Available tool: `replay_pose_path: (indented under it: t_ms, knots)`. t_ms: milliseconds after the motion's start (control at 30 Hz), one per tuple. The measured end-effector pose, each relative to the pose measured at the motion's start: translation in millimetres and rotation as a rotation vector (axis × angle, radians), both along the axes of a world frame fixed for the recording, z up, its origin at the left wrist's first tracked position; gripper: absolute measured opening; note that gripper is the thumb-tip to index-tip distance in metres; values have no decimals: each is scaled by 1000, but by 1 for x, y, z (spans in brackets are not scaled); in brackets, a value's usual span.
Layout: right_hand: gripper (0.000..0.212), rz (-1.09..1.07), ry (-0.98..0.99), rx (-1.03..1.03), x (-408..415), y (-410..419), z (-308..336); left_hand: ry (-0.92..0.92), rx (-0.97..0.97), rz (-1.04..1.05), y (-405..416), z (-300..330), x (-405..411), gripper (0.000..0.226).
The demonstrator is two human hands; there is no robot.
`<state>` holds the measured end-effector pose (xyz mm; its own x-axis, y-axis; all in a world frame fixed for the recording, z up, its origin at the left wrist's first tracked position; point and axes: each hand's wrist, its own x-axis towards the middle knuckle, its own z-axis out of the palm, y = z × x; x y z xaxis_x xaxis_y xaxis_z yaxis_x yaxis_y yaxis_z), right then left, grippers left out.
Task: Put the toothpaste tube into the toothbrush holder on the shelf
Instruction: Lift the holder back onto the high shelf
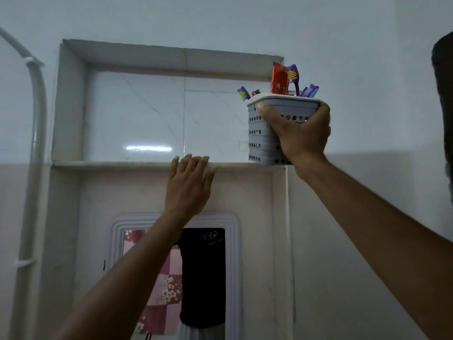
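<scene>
My right hand (302, 133) grips a grey perforated toothbrush holder (261, 141) at the right end of the marble shelf (110, 164); whether its base touches the ledge I cannot tell. A red toothpaste tube (279, 78) stands upright inside it, poking out above the rim. Several purple and blue toothbrushes (294, 77) stick out beside the tube. My left hand (188, 185) is raised in front of the shelf's front edge near its middle, fingers spread, holding nothing.
The shelf is a recessed wall niche with glossy white tiles (137, 114) at its back. A white pipe (36, 119) runs down the left wall. Below the niche hangs a white-framed mirror (176, 278). A dark shape (443, 106) fills the right edge.
</scene>
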<state>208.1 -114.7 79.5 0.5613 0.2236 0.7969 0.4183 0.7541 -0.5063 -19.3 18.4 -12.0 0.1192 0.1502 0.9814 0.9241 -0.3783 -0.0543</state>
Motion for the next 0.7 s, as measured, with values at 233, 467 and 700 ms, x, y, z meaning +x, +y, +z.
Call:
replay_pose_path:
  t_ms: [233, 467, 700]
  knots:
    - [128, -54, -114, -187, -27, 68, 16, -88, 72, -41, 6, 4, 5, 39]
    - [116, -220, -399, -435, -31, 103, -22, -97, 102, -36, 10, 5, 6, 37]
    - [104, -318, -548, -505, -22, 103, -35, -105, 84, -43, 7, 6, 8, 38]
